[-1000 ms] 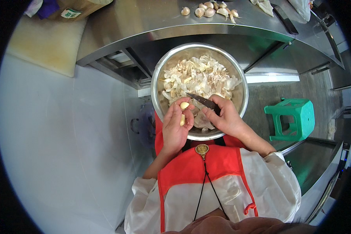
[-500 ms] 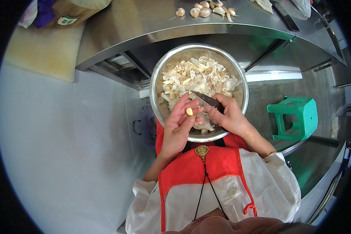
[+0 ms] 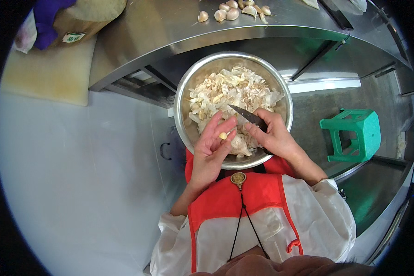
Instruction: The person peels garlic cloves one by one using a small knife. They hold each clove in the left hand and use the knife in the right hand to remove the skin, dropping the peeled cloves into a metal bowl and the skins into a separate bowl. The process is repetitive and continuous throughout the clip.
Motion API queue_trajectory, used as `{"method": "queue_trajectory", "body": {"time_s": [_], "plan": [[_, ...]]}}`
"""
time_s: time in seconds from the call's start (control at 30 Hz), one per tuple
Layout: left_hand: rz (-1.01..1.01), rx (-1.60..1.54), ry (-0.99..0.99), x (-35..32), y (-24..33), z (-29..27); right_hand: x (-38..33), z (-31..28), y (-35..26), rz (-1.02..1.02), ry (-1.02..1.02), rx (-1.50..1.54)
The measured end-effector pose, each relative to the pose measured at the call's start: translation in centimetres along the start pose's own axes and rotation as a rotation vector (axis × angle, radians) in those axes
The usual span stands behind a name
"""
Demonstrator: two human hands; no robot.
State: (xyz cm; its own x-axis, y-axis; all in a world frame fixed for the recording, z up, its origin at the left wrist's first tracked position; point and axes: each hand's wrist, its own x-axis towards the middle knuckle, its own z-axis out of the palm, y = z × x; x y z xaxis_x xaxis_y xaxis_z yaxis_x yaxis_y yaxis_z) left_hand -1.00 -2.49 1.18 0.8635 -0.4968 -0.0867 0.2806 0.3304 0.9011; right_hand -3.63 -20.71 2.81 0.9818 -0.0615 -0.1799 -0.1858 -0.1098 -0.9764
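Note:
Over the near side of a metal bowl (image 3: pixel 181 99) on my lap, my left hand (image 3: pixel 211 143) has a small peeled garlic clove (image 3: pixel 223 135) between thumb and fingers. My right hand (image 3: pixel 275 133) is wrapped round the handle of a small dark-bladed knife (image 3: pixel 244 113). Its tip points up and left, apart from the clove. Papery garlic skins (image 3: pixel 234 89) fill much of the bowl. Below the knife, near the bowl's front rim, rests a pale garlic bulb (image 3: pixel 240 145), partly hidden by my fingers.
Several unpeeled garlic cloves (image 3: pixel 232 14) lie on the steel counter (image 3: pixel 179 23) beyond the bowl, with a dark-handled tool (image 3: pixel 336 16) farther right. A green plastic stool (image 3: pixel 354 135) stands on the floor at right. At the far left are a white cutting board (image 3: pixel 46 78) and a purple cloth (image 3: pixel 48 23).
The knife and my right hand have drawn slightly away from the clove, and the gap between my hands is wider. The whole view has shifted a little.

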Motion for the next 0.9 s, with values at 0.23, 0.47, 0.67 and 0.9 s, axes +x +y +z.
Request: {"method": "queue_trajectory", "body": {"time_s": [0.23,0.47,0.67,0.9], "plan": [[-0.115,-0.126,0.039,0.5,1.1,0.7,0.1,-1.0,0.1,0.072,0.008,0.059],[-0.082,-0.655,0.068,3.8,5.0,-1.2,1.1,-2.0,1.2,0.106,-0.016,0.258],[0.033,-0.789,-0.035,5.3,7.2,0.0,0.9,-2.4,2.2,0.121,-0.044,0.285],[0.058,-0.906,-0.152,6.9,8.6,2.0,1.1,-2.6,3.5,0.128,-0.021,0.403]]}}
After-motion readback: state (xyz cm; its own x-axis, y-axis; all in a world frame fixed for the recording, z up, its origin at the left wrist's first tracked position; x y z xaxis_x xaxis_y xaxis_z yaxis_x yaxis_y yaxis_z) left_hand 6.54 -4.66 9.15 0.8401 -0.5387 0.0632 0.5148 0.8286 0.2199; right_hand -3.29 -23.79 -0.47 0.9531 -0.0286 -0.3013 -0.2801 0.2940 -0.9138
